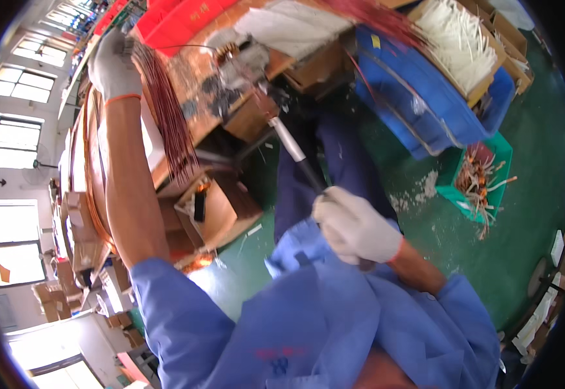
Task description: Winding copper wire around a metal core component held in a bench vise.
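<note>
My right hand [357, 227], in a white glove, is wrapped round the black handle of a large soldering iron [289, 139]. The iron has a pale metal barrel. Its reddish tip end points up and away, towards a blurred coil [226, 53] on a smudged metal piece at the bench edge. My left hand [115, 68], also gloved, is stretched far forward to the left. Its fingers are curled at the upper end of a bundle of dark red wires [172, 120], and what they pinch is hidden. A thin dark strand runs from near that hand towards the coil.
The wire bundle hangs over the wooden bench [195, 71]. A red bin [179, 26] stands behind it. To the right are a blue crate [412, 97] bearing white strips [457, 48] and a green bin [461, 185] of scraps. An open cardboard box [221, 211] sits below the bench.
</note>
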### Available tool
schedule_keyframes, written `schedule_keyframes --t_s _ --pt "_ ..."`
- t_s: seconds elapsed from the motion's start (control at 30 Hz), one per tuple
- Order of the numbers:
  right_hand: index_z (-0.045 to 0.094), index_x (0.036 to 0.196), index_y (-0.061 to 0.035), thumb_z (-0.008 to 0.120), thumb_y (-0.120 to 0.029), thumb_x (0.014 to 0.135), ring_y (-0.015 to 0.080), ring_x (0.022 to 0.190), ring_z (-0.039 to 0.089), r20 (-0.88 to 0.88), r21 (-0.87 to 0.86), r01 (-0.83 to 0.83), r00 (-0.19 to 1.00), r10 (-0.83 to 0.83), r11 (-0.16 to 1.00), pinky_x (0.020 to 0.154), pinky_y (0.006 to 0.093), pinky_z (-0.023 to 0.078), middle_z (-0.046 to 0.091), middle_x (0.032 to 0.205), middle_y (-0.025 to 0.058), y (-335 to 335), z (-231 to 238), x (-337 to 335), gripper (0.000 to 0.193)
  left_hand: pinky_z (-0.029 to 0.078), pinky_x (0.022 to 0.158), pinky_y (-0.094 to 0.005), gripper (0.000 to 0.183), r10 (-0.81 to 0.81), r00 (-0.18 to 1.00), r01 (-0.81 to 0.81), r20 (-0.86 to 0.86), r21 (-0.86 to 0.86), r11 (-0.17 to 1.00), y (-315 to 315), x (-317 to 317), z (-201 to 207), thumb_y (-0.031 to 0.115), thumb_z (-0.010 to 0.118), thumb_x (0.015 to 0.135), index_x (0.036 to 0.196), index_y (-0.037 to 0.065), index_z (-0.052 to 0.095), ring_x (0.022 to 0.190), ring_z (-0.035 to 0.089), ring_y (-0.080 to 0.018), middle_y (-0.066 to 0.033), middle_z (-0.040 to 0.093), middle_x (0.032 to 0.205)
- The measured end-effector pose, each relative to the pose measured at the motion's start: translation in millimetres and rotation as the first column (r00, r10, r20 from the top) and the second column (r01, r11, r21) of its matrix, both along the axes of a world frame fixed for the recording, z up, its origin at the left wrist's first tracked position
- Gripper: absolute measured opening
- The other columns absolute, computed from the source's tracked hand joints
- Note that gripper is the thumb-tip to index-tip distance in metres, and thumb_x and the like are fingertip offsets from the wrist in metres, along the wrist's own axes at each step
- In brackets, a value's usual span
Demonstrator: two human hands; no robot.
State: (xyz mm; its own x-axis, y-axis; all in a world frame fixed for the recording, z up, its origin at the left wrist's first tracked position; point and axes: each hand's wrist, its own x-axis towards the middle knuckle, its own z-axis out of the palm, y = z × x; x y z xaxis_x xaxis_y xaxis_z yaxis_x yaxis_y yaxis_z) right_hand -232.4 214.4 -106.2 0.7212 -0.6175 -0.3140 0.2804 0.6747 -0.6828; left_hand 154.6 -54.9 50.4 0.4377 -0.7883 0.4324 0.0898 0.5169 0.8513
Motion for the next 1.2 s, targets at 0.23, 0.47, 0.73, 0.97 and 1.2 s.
schedule_keyframes --t_s 0.23,0.47,0.73,0.97,1.2 --pt "0.059 0.119 -0.008 0.063 -0.026 0.109 0.0281 0.074 0.073 -0.358 -0.496 -0.328 0.921 0.154 0.804 0.066 0.0395 0.052 0.067 0.079 0.0124 121.1 59.3 -66.6 0.021 0.057 0.095 -0.0402 0.065 0.197 0.527 -0.068 0.827 -0.19 0.979 106.9 -135.9 -95.2 0.026 0.08 0.094 0.149 0.0 0.055 0.105 0.072 -0.027 -0.0139 0.073 0.11" --pt "0.066 0.115 -0.0015 0.059 -0.015 0.108 0.0141 0.061 0.064 -0.211 -0.552 -0.122 0.977 0.004 0.825 0.055 0.0298 0.048 0.066 0.078 0.0051 45.1 67.3 -16.0 0.016 0.021 0.045 -0.0329 0.05 -0.065 0.984 0.086 -0.168 0.122 0.989 11.3 -98.6 -22.9 0.037 0.053 0.109 0.117 -0.011 0.064 0.047 0.026 -0.0095 0.0038 0.025 0.06" --pt "0.061 0.107 -0.0014 0.049 -0.028 0.115 0.0106 0.046 0.05 0.027 -0.027 0.112 0.993 -0.111 0.993 0.04 0.0288 0.042 0.052 0.069 0.0009 -149.1 9.8 105.7 0.03 0.023 0.043 -0.0286 0.025 -0.023 0.932 0.16 -0.363 0.351 0.923 -101.8 -60.6 -94.0 0.019 0.07 0.103 0.106 -0.005 0.061 0.047 0.028 -0.009 0.0035 0.025 0.064" --pt "0.057 0.098 -0.0123 0.055 -0.031 0.111 0.0077 0.043 0.042 -0.023 -0.184 0.065 0.997 -0.07 0.981 0.037 0.0278 0.031 0.044 0.062 -0.0044 -143.1 18.8 90.2 0.023 0.044 0.06 -0.0352 0.02 -0.235 0.902 0.376 -0.361 0.391 0.84 -87.4 -37.4 -96.9 0.015 0.067 0.103 0.087 0.004 0.064 0.061 0.049 -0.0169 -0.0008 0.044 0.068" --pt "0.054 0.098 -0.0096 0.054 -0.029 0.112 0.0104 0.047 0.046 -0.078 -0.092 0.034 0.996 -0.042 0.995 0.043 0.0309 0.037 0.05 0.067 -0.0022 9.4 28.9 -0.6 0.024 0.055 0.106 -0.0405 0.067 0.296 0.51 -0.405 0.807 -0.078 0.911 39.3 -17.2 -81.4 -0.002 0.063 0.087 0.152 -0.002 0.045 0.118 0.069 -0.03 -0.0191 0.069 0.129"
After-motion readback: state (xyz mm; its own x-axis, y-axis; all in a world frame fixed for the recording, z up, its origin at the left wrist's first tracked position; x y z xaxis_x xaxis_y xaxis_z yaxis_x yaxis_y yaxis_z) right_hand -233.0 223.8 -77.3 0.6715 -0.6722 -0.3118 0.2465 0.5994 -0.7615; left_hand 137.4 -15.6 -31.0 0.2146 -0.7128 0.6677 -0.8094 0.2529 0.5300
